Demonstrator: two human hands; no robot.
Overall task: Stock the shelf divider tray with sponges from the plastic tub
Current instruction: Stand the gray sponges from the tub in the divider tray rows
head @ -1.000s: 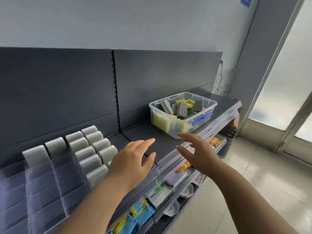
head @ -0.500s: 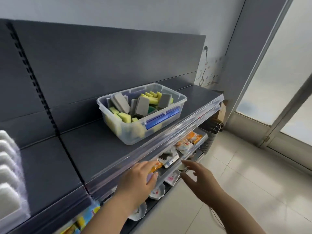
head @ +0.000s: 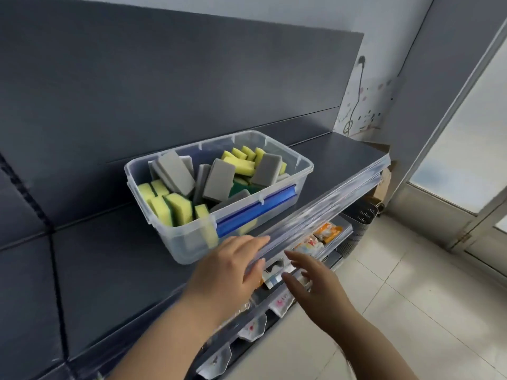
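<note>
Head view is showing the plastic tub [head: 189,244] sitting on the shelf [head: 109,259], holding grey and yellow-green sponges [head: 219,179]; the divider tray is lying out of frame. The left hand [head: 227,267] is hovering flat and empty by the tub's near corner, the right hand [head: 315,286] hanging spread and empty below the clear shelf rail [head: 329,209]. Seemingly a pickup is starting, calling for pinching one loose sponge.

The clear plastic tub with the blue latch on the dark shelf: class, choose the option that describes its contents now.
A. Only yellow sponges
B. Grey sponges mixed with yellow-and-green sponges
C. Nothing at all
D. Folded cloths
B: the clear plastic tub with the blue latch holds grey sponges lying among yellow-and-green sponges, seen from the head view.
</note>
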